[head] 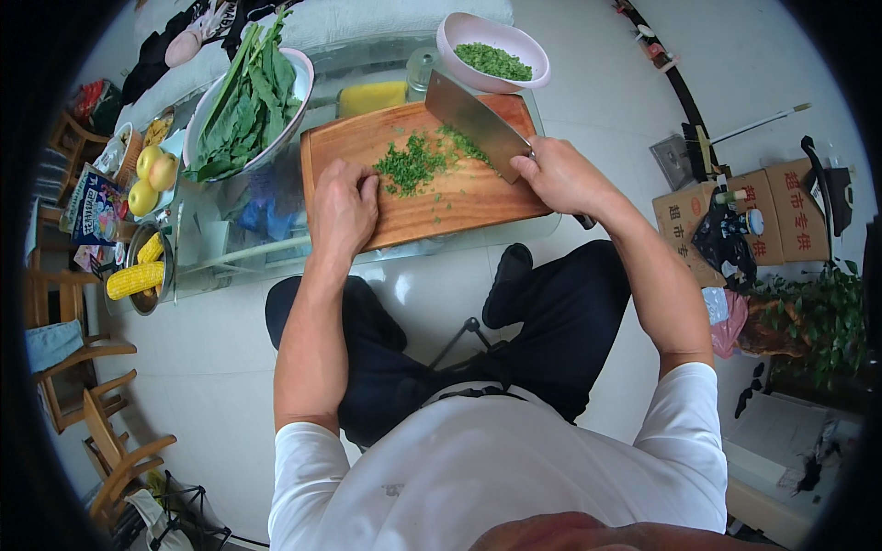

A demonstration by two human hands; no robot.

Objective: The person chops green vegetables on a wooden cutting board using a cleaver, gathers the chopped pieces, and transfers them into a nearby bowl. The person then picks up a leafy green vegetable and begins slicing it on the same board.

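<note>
My right hand (559, 172) grips the handle of a metal cleaver (475, 127), its broad blade tilted over the right part of a wooden cutting board (331, 148). Finely chopped greens (412, 165) lie in a loose pile at the board's middle, and more lie along the blade. Curled fingers of my left hand (348, 200) rest on the board's left part, beside the pile; whether they hold anything is hidden. Behind the board's right corner stands a pink bowl (536, 62) with chopped green pieces (493, 62). Whole leafy greens (248, 110) fill a large bowl (306, 79) at the left.
The board lies on a glass table (207, 241). On its left are yellow-green fruits (148, 179) and a metal bowl (162, 293) with corn cobs (136, 279). A yellow cloth (372, 98) and a glass jar (422, 67) are behind the board. Cardboard boxes (792, 213) stand at the right.
</note>
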